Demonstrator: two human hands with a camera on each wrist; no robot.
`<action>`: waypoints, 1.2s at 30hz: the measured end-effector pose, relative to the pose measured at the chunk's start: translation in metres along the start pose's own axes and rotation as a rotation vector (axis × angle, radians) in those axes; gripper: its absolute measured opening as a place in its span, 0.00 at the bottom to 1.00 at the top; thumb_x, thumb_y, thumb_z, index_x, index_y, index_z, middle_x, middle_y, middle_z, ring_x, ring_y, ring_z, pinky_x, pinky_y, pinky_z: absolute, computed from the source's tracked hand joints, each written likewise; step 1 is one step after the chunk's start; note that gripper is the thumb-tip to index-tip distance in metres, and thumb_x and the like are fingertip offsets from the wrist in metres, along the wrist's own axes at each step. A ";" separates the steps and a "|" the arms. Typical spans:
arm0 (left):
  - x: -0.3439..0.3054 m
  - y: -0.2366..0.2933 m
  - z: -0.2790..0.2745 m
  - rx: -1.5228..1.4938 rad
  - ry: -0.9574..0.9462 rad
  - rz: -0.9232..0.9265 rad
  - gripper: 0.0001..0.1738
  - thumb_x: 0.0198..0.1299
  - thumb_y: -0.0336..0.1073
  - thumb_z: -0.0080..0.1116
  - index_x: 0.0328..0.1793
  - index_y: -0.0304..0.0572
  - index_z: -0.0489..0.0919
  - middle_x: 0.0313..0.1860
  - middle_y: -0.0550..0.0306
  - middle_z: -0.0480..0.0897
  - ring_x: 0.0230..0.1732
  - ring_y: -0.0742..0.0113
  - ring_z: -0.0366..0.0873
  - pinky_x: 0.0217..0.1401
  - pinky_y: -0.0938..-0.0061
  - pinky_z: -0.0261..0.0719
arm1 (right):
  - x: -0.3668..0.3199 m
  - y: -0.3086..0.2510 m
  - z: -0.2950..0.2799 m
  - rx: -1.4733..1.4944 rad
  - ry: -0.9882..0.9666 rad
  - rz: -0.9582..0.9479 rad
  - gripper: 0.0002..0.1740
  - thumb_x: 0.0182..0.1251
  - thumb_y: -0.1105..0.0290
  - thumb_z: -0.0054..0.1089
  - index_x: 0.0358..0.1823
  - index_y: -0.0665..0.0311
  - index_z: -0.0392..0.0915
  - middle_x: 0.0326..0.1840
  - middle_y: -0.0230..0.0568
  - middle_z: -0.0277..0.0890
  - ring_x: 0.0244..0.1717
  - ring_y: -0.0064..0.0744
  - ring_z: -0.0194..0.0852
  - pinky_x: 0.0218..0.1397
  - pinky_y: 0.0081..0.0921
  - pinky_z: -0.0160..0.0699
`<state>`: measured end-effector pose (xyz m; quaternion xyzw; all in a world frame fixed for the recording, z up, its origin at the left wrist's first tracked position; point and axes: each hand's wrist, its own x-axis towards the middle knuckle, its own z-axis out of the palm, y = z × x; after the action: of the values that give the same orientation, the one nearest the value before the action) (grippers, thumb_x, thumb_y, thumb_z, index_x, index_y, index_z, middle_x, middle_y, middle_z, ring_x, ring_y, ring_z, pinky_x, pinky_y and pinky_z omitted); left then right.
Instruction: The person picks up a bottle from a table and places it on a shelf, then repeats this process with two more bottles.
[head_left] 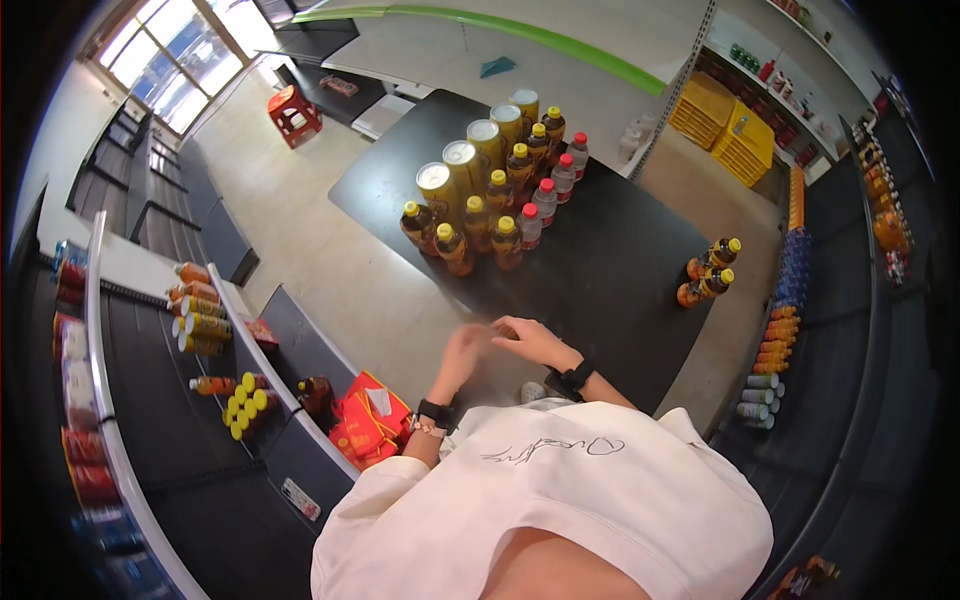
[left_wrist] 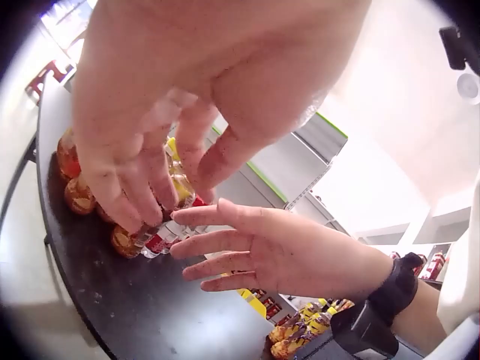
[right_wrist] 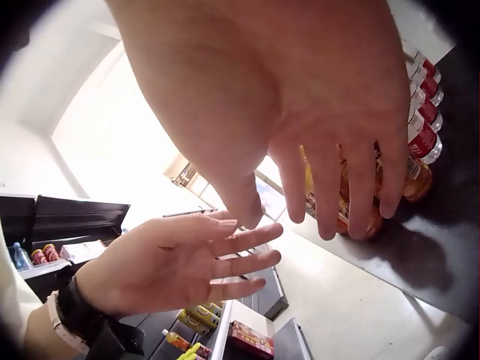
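My left hand (head_left: 462, 360) and my right hand (head_left: 540, 342) are close together in front of me at the near edge of the black table (head_left: 620, 265), both empty. In the head view the left hand is blurred. In the right wrist view the palm of the left hand (right_wrist: 161, 262) shows, its fingers spread. Straight fingers also show on the right hand (left_wrist: 277, 251) in the left wrist view. Beyond the hands stand brown drink bottles with yellow caps (head_left: 455, 255), clear bottles with red caps (head_left: 530, 232) and a row of tall yellow cans (head_left: 436, 190).
Two yellow-capped bottles (head_left: 704, 287) stand apart at the table's right end. Left, a shelf (head_left: 240, 500) bears bottles, yellow-lidded cans and a phone (head_left: 301, 499); a red bag (head_left: 368, 420) lies near my left arm. A red stool (head_left: 293, 115) and yellow crates (head_left: 743, 143) are farther off.
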<state>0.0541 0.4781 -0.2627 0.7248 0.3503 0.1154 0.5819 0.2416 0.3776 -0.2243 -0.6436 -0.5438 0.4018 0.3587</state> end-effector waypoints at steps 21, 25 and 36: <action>0.186 -0.037 -0.127 -0.095 -0.141 0.132 0.37 0.63 0.26 0.60 0.77 0.40 0.59 0.71 0.52 0.69 0.60 0.61 0.76 0.61 0.68 0.77 | 0.204 0.043 0.054 0.230 0.708 0.015 0.39 0.51 0.69 0.78 0.65 0.58 0.67 0.56 0.44 0.81 0.60 0.43 0.80 0.60 0.36 0.78; 0.177 -0.019 -0.140 -0.087 -0.479 0.127 0.33 0.65 0.27 0.59 0.76 0.41 0.62 0.69 0.53 0.71 0.59 0.63 0.78 0.60 0.67 0.78 | 0.162 0.042 0.071 0.258 0.785 0.184 0.38 0.47 0.65 0.80 0.62 0.59 0.72 0.56 0.42 0.81 0.57 0.39 0.81 0.60 0.35 0.78; 0.160 0.087 -0.022 -0.089 -1.129 0.284 0.34 0.68 0.35 0.60 0.77 0.33 0.62 0.67 0.50 0.75 0.67 0.66 0.71 0.70 0.71 0.68 | -0.006 -0.023 0.036 0.407 1.380 0.369 0.33 0.48 0.59 0.80 0.54 0.66 0.77 0.49 0.39 0.84 0.51 0.25 0.81 0.57 0.28 0.79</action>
<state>0.1904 0.5907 -0.2140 0.6886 -0.1199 -0.1975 0.6873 0.1989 0.3757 -0.2180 -0.7516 0.0074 0.0526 0.6575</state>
